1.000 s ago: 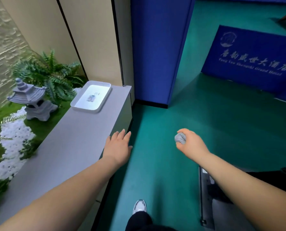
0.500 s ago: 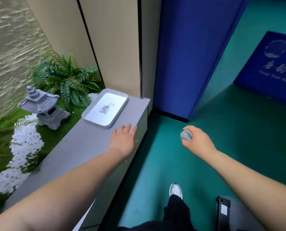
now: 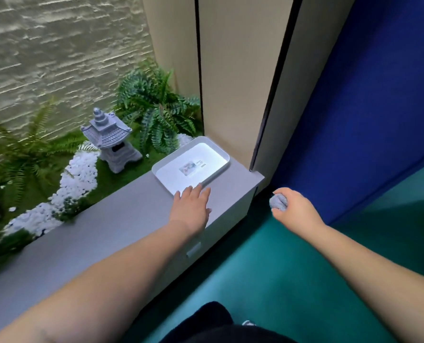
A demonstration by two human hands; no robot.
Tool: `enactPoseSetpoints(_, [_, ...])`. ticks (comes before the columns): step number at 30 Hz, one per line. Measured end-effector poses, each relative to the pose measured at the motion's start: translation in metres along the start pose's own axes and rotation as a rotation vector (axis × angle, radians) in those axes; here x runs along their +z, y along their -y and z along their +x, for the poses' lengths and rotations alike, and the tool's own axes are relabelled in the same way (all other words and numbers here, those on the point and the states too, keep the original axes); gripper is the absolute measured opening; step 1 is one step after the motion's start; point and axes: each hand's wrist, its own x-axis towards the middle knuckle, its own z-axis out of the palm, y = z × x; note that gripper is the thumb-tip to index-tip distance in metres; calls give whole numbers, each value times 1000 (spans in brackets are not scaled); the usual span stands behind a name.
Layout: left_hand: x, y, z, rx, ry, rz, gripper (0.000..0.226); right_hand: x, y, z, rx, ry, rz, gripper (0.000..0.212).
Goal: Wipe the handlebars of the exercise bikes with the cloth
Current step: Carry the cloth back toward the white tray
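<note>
My right hand [image 3: 296, 209] is closed around a crumpled grey cloth [image 3: 277, 202], held in the air above the green floor, just right of the ledge's end. My left hand [image 3: 192, 206] is open, palm down over the grey ledge [image 3: 102, 233], its fingertips reaching the near rim of a white tray [image 3: 220, 154]. The tray holds a small card. No exercise bike or handlebar is in view.
Behind the ledge lies a small garden with a grey stone lantern [image 3: 110, 141], ferns [image 3: 154, 107] and white pebbles [image 3: 78, 174]. A beige wall panel and a blue wall [image 3: 379, 95] rise beyond the tray. Green floor [image 3: 292, 280] spreads to the right; my dark trouser leg shows below.
I have stepped closer and turned left. My left hand slid forward along the ledge to the tray's rim. My right hand still grips the cloth. The blue mat and black equipment have left view.
</note>
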Motion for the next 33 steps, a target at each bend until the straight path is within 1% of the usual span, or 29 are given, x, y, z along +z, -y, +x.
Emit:
enactPoseSetpoints(2, [0,8,8,-49,4,8,55,3,10,23,-22,51,13,33])
enactPoseSetpoints(6, [3,34,33,-143,22,-24,56,13,32,70,-88,98,2,40])
enactPoseSetpoints(10, [4,60,63,-174,36,-40,56,18,56,115,-104,136,-6,43])
enactPoseSetpoints(11, [3,66,71,-180,40,-41,56,18,62,126,-110,149,-9,41])
enactPoseSetpoints(14, [1,83,95,-194,54,-48,58,19,80,156,-138,145,-15,23])
enactPoseSetpoints(15, [2,87,102,-202,59,-52,58,20,85,165,-146,141,-19,20])
enactPoseSetpoints(19, [6,102,119,-238,107,-66,58,28,99,195,-153,164,4,26])
enactPoseSetpoints(21, [7,110,126,-265,117,-91,57,34,104,212,-162,230,27,28])
enactPoseSetpoints(24, [9,122,142,-319,108,-121,56,45,112,245,-207,365,11,44])
enactPoseSetpoints(26, [10,128,154,-374,100,-139,56,54,120,270,-241,427,5,51])
enactPoseSetpoints(30, [16,131,175,-501,89,-177,56,73,135,320,-323,523,-23,48])
enactPoseSetpoints(33, [20,127,188,-592,69,-221,56,87,147,349,-298,622,66,41])
